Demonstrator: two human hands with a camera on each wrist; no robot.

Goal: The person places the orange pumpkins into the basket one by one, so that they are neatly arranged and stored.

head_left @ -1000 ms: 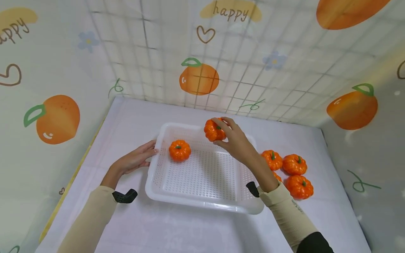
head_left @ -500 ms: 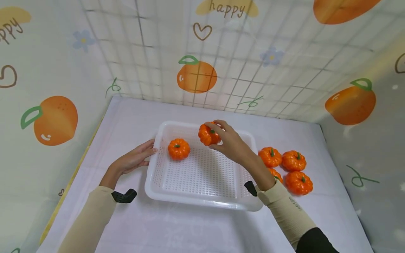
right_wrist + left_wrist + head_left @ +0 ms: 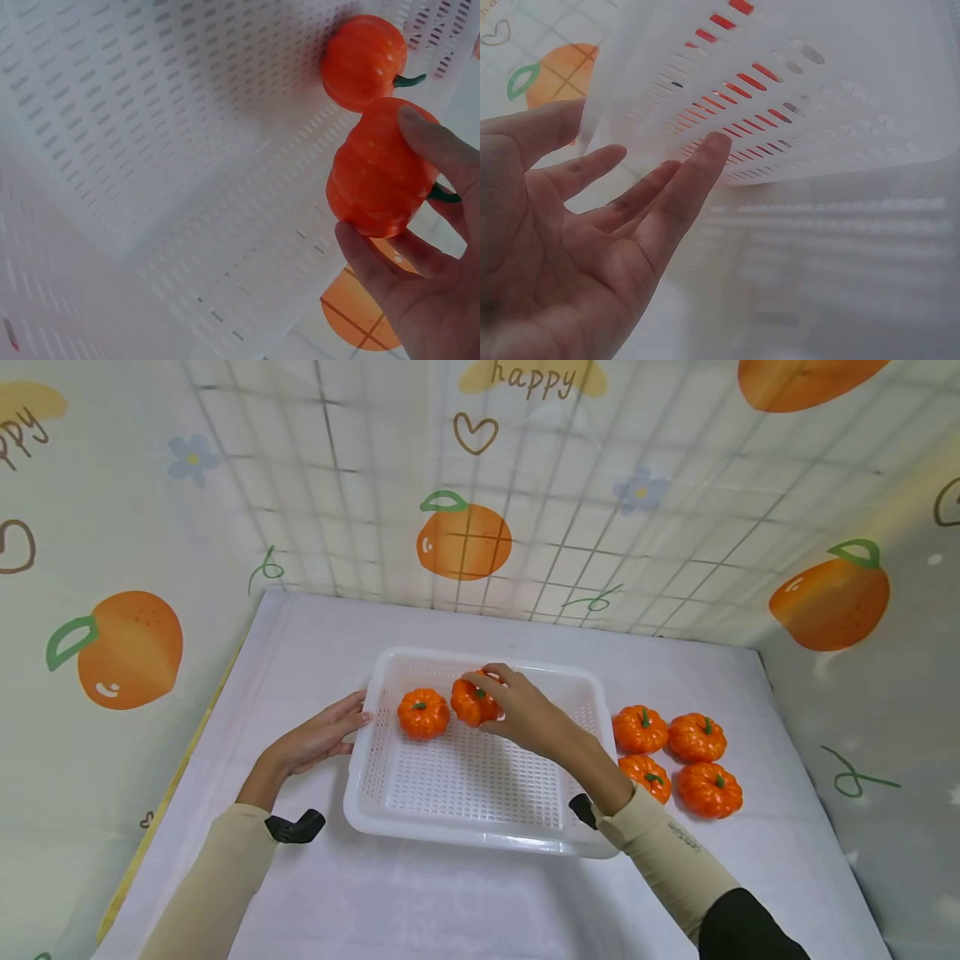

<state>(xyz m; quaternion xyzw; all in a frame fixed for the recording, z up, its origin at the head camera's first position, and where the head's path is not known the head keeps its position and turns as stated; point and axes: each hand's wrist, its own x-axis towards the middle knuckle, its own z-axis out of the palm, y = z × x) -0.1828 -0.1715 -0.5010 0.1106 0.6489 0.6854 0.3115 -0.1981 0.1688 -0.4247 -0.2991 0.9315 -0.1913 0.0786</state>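
Leftward and lower comes the right hand (image 3: 522, 714) in the head view, fingers curled round a pumpkin (image 3: 472, 702) inside the white basket (image 3: 480, 841), just beside a second pumpkin (image 3: 423, 714); four more pumpkins (image 3: 697, 737) sit right of it. Left wrist: left hand (image 3: 577, 247) spread, fingers loosely straight, at the basket's wall. Right wrist: thumb and fingertips pinch that pumpkin, stem tilted sideways.

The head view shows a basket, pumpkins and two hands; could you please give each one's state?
Basket: upright, open-topped.
Resting pumpkin: in the basket, stem up.
Held pumpkin: gripped; basket contact unclear.
Four other pumpkins: outside the basket.
Left hand: fingers extended at basket's side.
Right hand: gripping the held pumpkin.
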